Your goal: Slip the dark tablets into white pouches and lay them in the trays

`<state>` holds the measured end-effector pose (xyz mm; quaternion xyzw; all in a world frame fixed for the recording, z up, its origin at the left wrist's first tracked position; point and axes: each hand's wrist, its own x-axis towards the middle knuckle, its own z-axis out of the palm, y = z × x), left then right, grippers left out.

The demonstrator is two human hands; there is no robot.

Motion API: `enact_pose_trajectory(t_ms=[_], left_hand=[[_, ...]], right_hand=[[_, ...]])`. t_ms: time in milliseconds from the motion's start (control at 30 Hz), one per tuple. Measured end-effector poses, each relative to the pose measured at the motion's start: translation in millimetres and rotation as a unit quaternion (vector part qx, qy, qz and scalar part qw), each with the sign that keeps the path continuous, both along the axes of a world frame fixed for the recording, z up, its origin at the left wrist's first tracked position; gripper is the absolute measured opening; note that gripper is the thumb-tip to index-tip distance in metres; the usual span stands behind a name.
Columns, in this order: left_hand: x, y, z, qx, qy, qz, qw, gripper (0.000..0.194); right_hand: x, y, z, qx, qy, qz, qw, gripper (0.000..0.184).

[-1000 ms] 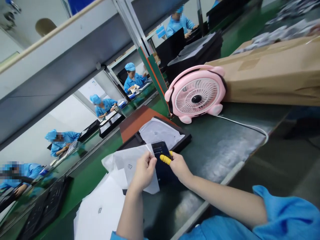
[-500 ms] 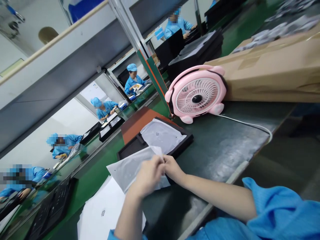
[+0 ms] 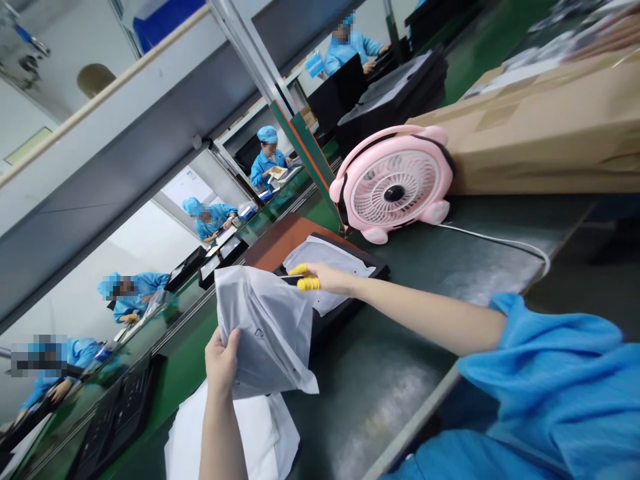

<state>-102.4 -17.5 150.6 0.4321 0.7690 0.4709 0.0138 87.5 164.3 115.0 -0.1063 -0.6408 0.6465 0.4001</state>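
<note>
Above the counter [image 3: 365, 393], the left hand [image 3: 221, 363] pinches a limp white bag [image 3: 267, 327] between its fingers; the right hand [image 3: 333, 279] has fingers clamped on a dark flat device [image 3: 292, 277], whose corner could snag thin film.

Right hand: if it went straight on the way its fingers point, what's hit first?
Likely the white bag, held in the left hand. The dark, flat item in the right hand's grip seems to reach it; exact depth is unclear.
</note>
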Motion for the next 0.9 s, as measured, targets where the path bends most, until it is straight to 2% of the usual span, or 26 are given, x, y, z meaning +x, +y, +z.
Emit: enact_pose_trajectory(t_ms=[67,133,233,333,467,567,633,700,800,900], left_hand=[[-9,0,-8.1,0.035,-0.034,0.027,0.998,0.047],[-15,2,-14.7,0.047,-0.060,0.027,0.997,0.049],[-15,6,-21.1,0.050,-0.092,0.029,0.994,0.052],[-9,12,-24.6,0.086,-0.133,0.053,0.986,0.056],[-3,18,-28.2,0.140,-0.188,0.049,0.971,0.056],[-4,21,-31.7,0.147,-0.218,0.042,0.964,0.054],[-7,22,-35.1,0.143,-0.226,0.043,0.963,0.053],[-8,24,-39.0,0.145,-0.224,0.051,0.962,0.052],[-9,26,-44.2,0.161,-0.214,0.074,0.961,0.050],[-7,25,-46.3,0.175,-0.214,0.082,0.957,0.046]], right_hand=[[-2,4,-2.9,0.028,-0.051,-0.002,0.998,0.038],[-4,8,-2.3,0.059,-0.093,-0.018,0.994,0.028],[-3,22,7.9,0.088,-0.109,-0.044,0.989,0.017],[5,40,22.9,0.089,-0.085,-0.063,0.990,0.010],[10,51,39.1,0.068,-0.010,-0.080,0.994,0.015],[6,52,46.7,0.060,0.015,-0.049,0.997,0.037],[3,51,48.6,0.082,-0.063,-0.055,0.993,0.055],[0,48,46.8,0.124,-0.201,-0.082,0.968,0.067],[-1,38,35.1,0.178,-0.325,-0.052,0.927,0.059],[-4,23,14.0,0.184,-0.364,-0.003,0.913,0.049]])
